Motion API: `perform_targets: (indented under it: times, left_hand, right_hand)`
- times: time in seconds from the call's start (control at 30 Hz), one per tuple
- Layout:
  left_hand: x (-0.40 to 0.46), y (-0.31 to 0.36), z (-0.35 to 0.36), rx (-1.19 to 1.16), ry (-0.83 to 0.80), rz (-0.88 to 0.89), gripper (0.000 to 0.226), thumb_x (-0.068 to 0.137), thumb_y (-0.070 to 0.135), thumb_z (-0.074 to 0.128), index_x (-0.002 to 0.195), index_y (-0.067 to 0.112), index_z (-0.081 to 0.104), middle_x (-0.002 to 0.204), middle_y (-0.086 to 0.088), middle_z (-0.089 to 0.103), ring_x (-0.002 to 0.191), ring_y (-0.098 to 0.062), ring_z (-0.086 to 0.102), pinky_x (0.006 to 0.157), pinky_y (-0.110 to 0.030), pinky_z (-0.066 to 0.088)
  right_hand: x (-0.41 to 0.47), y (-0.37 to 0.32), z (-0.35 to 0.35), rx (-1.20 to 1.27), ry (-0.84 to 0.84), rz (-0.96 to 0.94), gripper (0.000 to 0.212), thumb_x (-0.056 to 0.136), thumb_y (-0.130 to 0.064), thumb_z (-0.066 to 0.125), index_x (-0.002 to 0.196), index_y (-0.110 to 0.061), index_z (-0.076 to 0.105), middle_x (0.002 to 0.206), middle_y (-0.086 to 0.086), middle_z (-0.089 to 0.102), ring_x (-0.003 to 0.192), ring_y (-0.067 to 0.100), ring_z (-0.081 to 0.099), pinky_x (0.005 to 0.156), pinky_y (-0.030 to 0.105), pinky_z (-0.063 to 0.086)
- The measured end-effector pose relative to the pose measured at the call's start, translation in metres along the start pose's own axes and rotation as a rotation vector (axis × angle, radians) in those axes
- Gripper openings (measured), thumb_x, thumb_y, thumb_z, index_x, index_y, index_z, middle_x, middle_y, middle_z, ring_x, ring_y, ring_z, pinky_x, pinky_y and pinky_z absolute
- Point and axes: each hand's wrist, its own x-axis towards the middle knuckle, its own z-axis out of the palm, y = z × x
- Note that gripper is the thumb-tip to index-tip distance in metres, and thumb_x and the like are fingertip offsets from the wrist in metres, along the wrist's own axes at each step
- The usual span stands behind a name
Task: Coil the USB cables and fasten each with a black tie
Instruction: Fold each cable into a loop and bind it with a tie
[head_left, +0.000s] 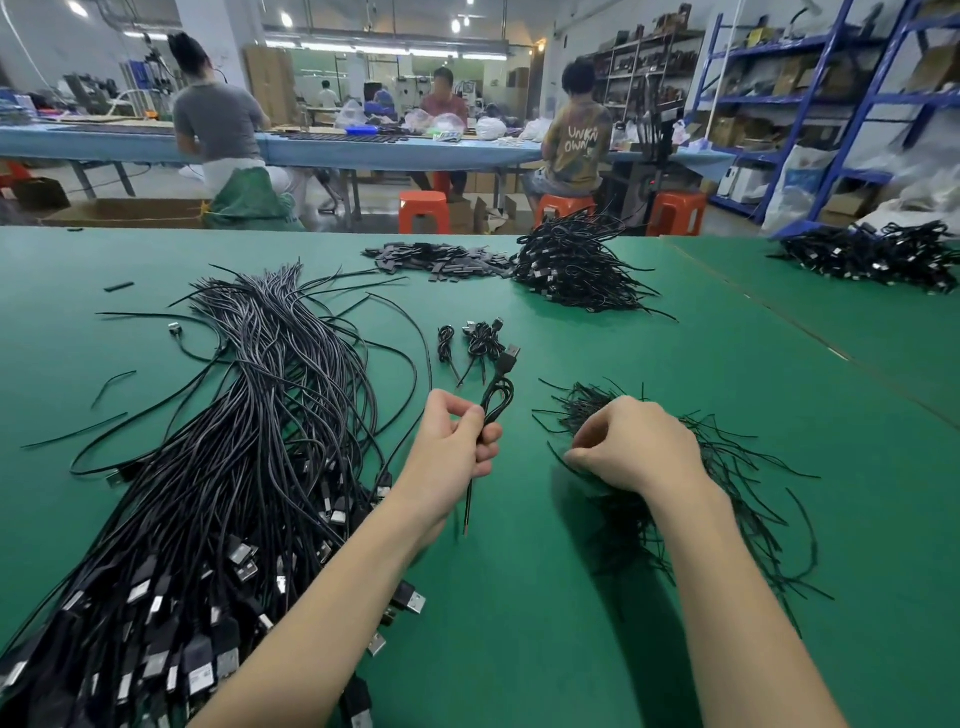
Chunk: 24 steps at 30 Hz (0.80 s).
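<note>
Green worktable (597, 597) in a busy workshop, with seated workers at a long blue table behind and blue shelving at right.

The left hand (457, 447) pinches a coiled black USB cable (497, 396) upright above the table's middle, plug on top, loose tail hanging below the fist. The right hand (636, 449), fingers curled, picks at the pile of black ties (675, 499). A big bundle of uncoiled cables (234, 441) fills the left; two finished coils (470, 343) lie just beyond. Bare green surface lies between the forearms.
</note>
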Motion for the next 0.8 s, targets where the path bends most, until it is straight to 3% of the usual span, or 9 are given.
perform_targets:
  times: [0.2, 0.33, 0.4, 0.47, 0.57, 0.63, 0.7, 0.8]
  left_hand:
    - [0.000, 0.000, 0.000, -0.012, 0.005, 0.008, 0.013, 0.105, 0.011, 0.041, 0.094, 0.016, 0.037, 0.061, 0.008, 0.058, 0.052, -0.007, 0.042, 0.044, -0.017, 0.032]
    - [0.000, 0.000, 0.000, -0.002, 0.000, 0.010, 0.012, 0.105, 0.012, 0.042, 0.095, 0.016, 0.037, 0.061, 0.008, 0.058, 0.053, -0.007, 0.043, 0.045, -0.017, 0.033]
    - [-0.001, 0.000, 0.000, 0.016, 0.008, 0.015, 0.011, 0.105, 0.013, 0.042, 0.095, 0.015, 0.038, 0.060, 0.009, 0.059, 0.052, -0.005, 0.044, 0.045, -0.016, 0.034]
    - [-0.001, 0.001, 0.000, 0.045, 0.031, 0.022, 0.011, 0.105, 0.014, 0.042, 0.094, 0.016, 0.038, 0.059, 0.010, 0.060, 0.051, -0.005, 0.046, 0.045, -0.015, 0.035]
    - [-0.002, 0.002, 0.001, 0.099, 0.053, 0.037, 0.013, 0.105, 0.016, 0.043, 0.093, 0.017, 0.038, 0.061, 0.010, 0.060, 0.051, -0.004, 0.048, 0.047, -0.014, 0.036]
    - [-0.004, 0.003, 0.003, 0.125, 0.043, 0.047, 0.013, 0.105, 0.016, 0.043, 0.093, 0.017, 0.038, 0.064, 0.008, 0.059, 0.053, -0.004, 0.048, 0.048, -0.015, 0.037]
    - [-0.006, 0.004, 0.004, 0.150, 0.034, 0.060, 0.013, 0.105, 0.016, 0.042, 0.093, 0.016, 0.038, 0.065, 0.008, 0.057, 0.054, -0.004, 0.048, 0.050, -0.016, 0.038]
    - [-0.007, 0.007, 0.003, 0.216, 0.032, 0.079, 0.013, 0.106, 0.016, 0.041, 0.093, 0.017, 0.039, 0.065, 0.008, 0.055, 0.054, -0.004, 0.047, 0.052, -0.016, 0.040]
  right_hand:
    - [0.004, -0.002, 0.016, -0.086, 0.013, 0.058, 0.021, 0.079, -0.037, 0.076, 0.099, -0.033, 0.076, 0.109, 0.000, 0.072, 0.103, 0.027, 0.067, 0.080, 0.029, 0.047]
    - [0.005, -0.003, 0.020, -0.161, -0.032, -0.002, 0.021, 0.090, -0.033, 0.064, 0.109, -0.025, 0.071, 0.114, 0.004, 0.070, 0.105, 0.029, 0.065, 0.084, 0.033, 0.050]
    - [0.006, -0.005, 0.018, -0.014, -0.057, -0.107, 0.015, 0.096, -0.035, 0.059, 0.104, -0.026, 0.069, 0.106, -0.002, 0.070, 0.099, 0.023, 0.065, 0.085, 0.032, 0.051]
    - [0.006, -0.007, 0.011, 0.331, -0.041, -0.256, 0.010, 0.098, -0.033, 0.061, 0.095, -0.026, 0.067, 0.089, -0.012, 0.067, 0.082, 0.011, 0.061, 0.076, 0.026, 0.047]
    - [0.000, -0.018, -0.003, 0.742, -0.044, -0.421, 0.011, 0.100, -0.026, 0.063, 0.090, -0.021, 0.066, 0.078, -0.009, 0.067, 0.070, 0.006, 0.060, 0.069, 0.021, 0.047]
    - [-0.003, -0.026, -0.003, 0.784, -0.046, -0.475, 0.010, 0.098, -0.021, 0.065, 0.088, -0.020, 0.067, 0.076, -0.007, 0.069, 0.067, 0.006, 0.063, 0.070, 0.024, 0.052]
    - [-0.004, -0.033, 0.004, 0.656, 0.017, -0.484, 0.011, 0.094, -0.022, 0.070, 0.083, -0.025, 0.069, 0.075, -0.007, 0.070, 0.064, 0.005, 0.061, 0.071, 0.025, 0.052]
    - [-0.005, -0.038, 0.011, 0.590, 0.112, -0.489, 0.013, 0.089, -0.023, 0.076, 0.078, -0.027, 0.072, 0.068, -0.011, 0.069, 0.058, -0.003, 0.056, 0.062, 0.010, 0.044]
